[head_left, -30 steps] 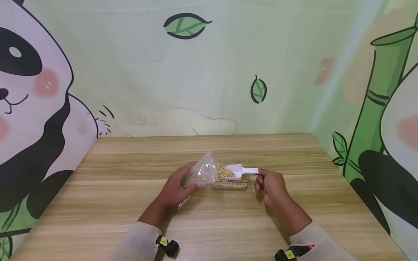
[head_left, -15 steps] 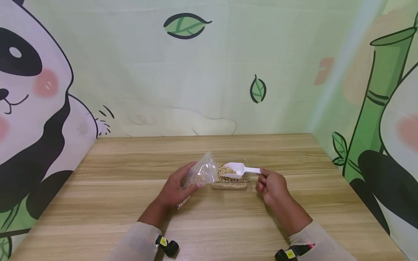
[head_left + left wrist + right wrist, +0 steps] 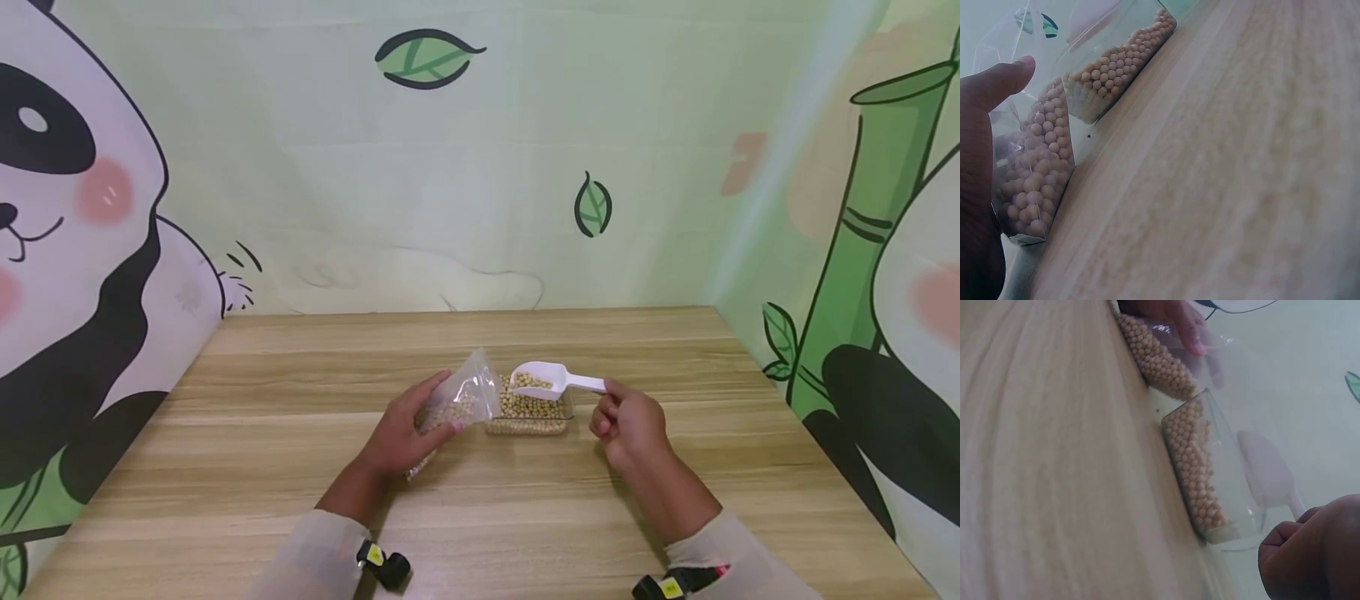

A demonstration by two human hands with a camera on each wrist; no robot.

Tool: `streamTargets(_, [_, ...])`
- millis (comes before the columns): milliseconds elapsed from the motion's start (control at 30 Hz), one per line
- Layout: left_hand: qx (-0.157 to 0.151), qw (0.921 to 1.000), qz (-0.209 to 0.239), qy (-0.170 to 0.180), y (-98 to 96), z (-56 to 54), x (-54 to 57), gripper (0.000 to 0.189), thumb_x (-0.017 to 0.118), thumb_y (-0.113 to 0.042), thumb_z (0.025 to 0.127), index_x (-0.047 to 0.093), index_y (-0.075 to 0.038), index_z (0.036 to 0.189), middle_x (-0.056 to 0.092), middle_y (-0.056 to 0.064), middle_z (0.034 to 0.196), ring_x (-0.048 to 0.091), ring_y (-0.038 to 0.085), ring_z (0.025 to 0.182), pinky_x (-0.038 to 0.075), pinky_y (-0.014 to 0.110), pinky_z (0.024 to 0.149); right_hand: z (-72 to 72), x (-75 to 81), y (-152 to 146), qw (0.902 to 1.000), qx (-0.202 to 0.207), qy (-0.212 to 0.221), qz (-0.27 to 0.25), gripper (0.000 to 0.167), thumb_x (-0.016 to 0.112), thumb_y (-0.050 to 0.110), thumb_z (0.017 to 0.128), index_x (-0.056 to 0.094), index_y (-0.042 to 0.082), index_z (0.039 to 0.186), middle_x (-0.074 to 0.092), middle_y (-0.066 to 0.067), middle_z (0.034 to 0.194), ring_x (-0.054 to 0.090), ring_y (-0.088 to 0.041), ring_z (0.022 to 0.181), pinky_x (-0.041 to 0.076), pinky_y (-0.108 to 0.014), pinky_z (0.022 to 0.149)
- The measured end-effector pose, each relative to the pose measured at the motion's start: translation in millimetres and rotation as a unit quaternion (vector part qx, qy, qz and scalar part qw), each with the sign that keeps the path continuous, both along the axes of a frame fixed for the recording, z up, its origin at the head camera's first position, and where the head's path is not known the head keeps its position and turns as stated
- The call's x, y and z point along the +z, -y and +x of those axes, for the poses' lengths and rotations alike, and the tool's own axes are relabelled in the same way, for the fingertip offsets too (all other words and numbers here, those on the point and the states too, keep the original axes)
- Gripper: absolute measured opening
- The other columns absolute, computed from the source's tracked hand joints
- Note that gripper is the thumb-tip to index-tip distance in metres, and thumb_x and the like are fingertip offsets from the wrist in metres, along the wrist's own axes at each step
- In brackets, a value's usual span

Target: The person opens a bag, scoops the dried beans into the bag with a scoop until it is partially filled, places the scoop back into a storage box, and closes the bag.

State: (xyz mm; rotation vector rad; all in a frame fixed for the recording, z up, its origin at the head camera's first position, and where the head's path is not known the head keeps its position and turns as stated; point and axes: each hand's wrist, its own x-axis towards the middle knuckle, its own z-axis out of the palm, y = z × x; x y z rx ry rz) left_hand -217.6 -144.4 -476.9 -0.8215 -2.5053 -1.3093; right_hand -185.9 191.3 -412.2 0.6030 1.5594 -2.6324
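My left hand [image 3: 397, 433] grips a clear plastic bag [image 3: 476, 385] partly filled with pale round beans, its thumb across the near side. The bag's mouth points up and right, beside a clear rectangular container [image 3: 528, 428] of the same beans. Pinched by its handle in my right hand [image 3: 633, 429] is a white scoop [image 3: 558, 382], tilted slightly, with beans in its bowl. In the head view it overlaps the container; the right wrist view shows the scoop [image 3: 1266, 465] raised above the beans. Left of the container, the bagged beans [image 3: 1038, 181] rest low against the table.
The wood-grain table [image 3: 480, 533] extends around both hands. A tiny dark speck [image 3: 1089, 135] lies between bag and container. Behind the table hangs a pale green backdrop [image 3: 300, 167] printed with pandas, leaves and bamboo. Small cameras sit on both wrists.
The scoop has risen out of the container's beans and now carries some. My right hand has shifted slightly up and right. The left hand and bag have stayed still.
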Motion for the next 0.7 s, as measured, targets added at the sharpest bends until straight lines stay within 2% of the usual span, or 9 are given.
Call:
streamTargets(167, [0.0,1.0,0.0,-0.006,-0.1,-0.6,-0.5,0.075,0.082,-0.022,0.096,0.05,-0.008,0.163,0.06,0.021,0.158,0.065,0.04,0.136,0.052,0.065,0.113,4.0,8.1,1,0.9998,-0.01,-0.012,-0.01,0.025,0.041,0.018,0.117,0.054,0.005,0.1,0.033,0.01,0.055,0.036,-0.008,0.047,0.03,-0.025,0.055])
streamTargets(433, [0.001,1.0,-0.003,-0.007,0.4,-0.2,-0.3,0.076,0.083,-0.022,0.095,0.05,-0.006,0.162,0.06,0.022,0.158,0.064,0.042,0.137,0.051,0.065,0.113,12.9,19.9,6,0.9994,-0.002,-0.03,-0.016,0.032,0.041,0.02,0.118,0.058,0.009,0.093,0.033,0.011,0.055,0.036,-0.008,0.045,0.028,-0.025,0.055])
streamTargets(700, [0.001,1.0,0.0,-0.008,0.2,-2.1,-2.7,0.075,0.083,-0.021,0.096,0.051,-0.009,0.162,0.061,0.021,0.157,0.065,0.039,0.136,0.052,0.063,0.112,22.6,29.8,18,0.9986,0.003,-0.054,0.002,0.03,0.043,0.017,0.118,0.055,0.008,0.092,0.034,0.009,0.057,0.036,-0.007,0.046,0.03,-0.024,0.055])
